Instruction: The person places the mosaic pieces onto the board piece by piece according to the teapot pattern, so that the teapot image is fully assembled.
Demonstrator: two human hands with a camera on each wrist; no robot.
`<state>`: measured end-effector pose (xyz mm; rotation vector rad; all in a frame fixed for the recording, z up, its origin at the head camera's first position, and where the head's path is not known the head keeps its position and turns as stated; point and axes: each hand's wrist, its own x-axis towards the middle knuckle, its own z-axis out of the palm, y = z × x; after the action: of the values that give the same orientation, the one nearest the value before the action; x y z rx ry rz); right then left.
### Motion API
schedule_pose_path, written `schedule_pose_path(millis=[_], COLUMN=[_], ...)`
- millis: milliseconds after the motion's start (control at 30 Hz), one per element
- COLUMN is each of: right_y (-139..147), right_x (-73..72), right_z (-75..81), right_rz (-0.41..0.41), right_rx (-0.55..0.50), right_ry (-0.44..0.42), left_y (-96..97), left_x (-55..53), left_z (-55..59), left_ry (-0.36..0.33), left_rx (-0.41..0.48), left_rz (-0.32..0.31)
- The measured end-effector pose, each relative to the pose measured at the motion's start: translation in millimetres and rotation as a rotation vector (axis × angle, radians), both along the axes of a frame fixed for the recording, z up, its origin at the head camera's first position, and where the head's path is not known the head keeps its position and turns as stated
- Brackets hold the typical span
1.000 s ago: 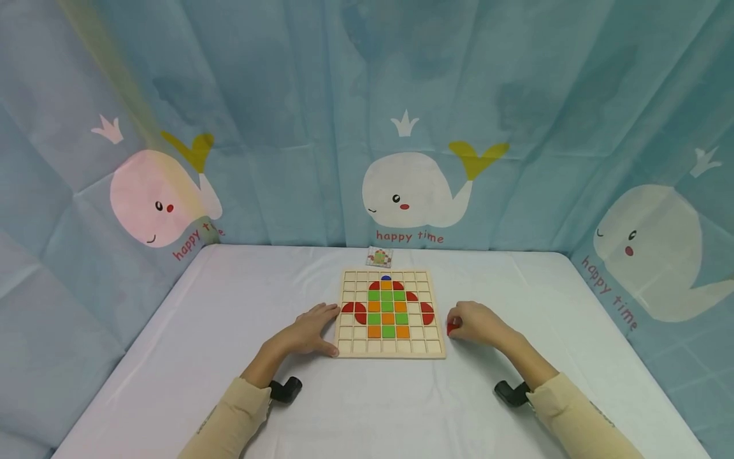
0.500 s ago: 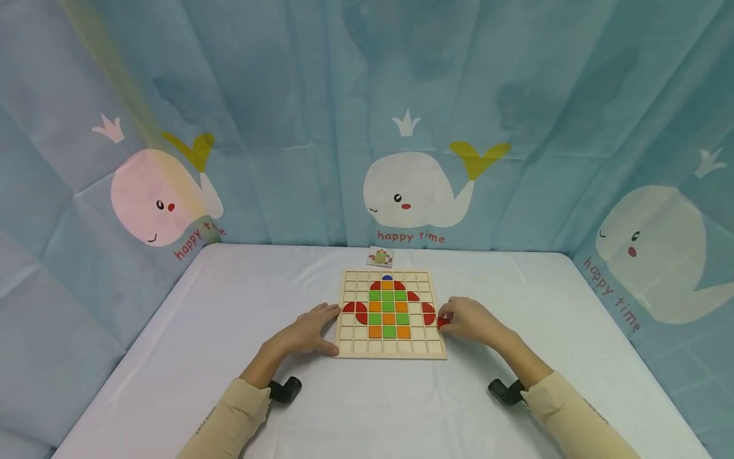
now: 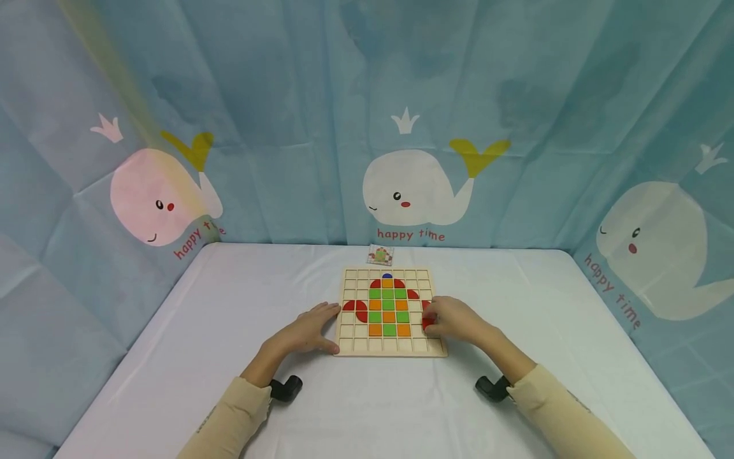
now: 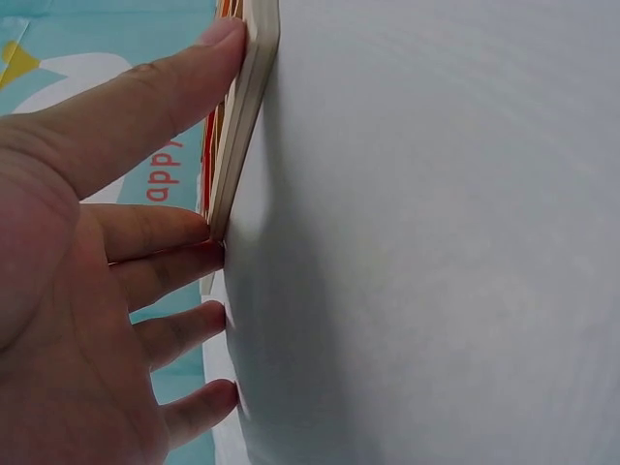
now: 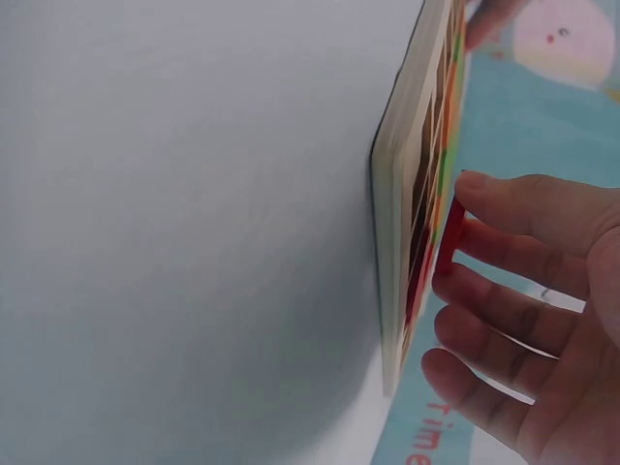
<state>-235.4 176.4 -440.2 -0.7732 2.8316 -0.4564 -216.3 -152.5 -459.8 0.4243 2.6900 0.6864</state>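
Note:
A square wooden grid board (image 3: 390, 347) lies on the table, filled in part with green, orange, red and blue pieces. My left hand (image 3: 309, 328) rests at the board's left edge, its fingers spread; in the left wrist view the thumb (image 4: 165, 102) lies on the board's rim. Over the board's right side, my right hand (image 3: 455, 319) pinches a red piece (image 5: 450, 235) between thumb and fingertips. In the right wrist view that piece is held just above the board's surface, tilted on edge. The fingers partly cover the red pieces at that side.
Behind the board lies a small picture card (image 3: 380, 255) with a similar coloured pattern. A white cloth covers the table (image 3: 258, 280). Blue curtains (image 3: 287, 159) printed with whales stand around the back and sides.
My right hand has moved left with the red piece, from the table beside the board to above its right columns. The left hand stays at the board's edge.

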Motion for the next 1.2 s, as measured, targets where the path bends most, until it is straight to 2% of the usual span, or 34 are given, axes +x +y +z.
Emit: schedule_pose_path(millis=[167, 333, 833, 1200], right_y=[-10, -18, -26, -18], right_x=[1.1, 1.0, 3.1, 1.6], right_z=[-1.0, -4.8, -6.9, -4.1], right_rz=[0.045, 0.026, 0.017, 0.01], right_rx=[0.014, 0.027, 0.052, -0.027], right_ry=[0.014, -0.022, -0.015, -0.028], left_y=[-0.9, 0.2, -0.6, -0.6], left_x=[0.1, 0.1, -0.7, -0.1], left_z=[-0.1, -1.1, -1.8, -1.5], left_ry=[0.009, -0.005, -0.004, -0.005], left_rx=[-0.001, -0.011, -0.023, -0.014], left_rz=[-0.009, -0.002, -0.003, -0.001])
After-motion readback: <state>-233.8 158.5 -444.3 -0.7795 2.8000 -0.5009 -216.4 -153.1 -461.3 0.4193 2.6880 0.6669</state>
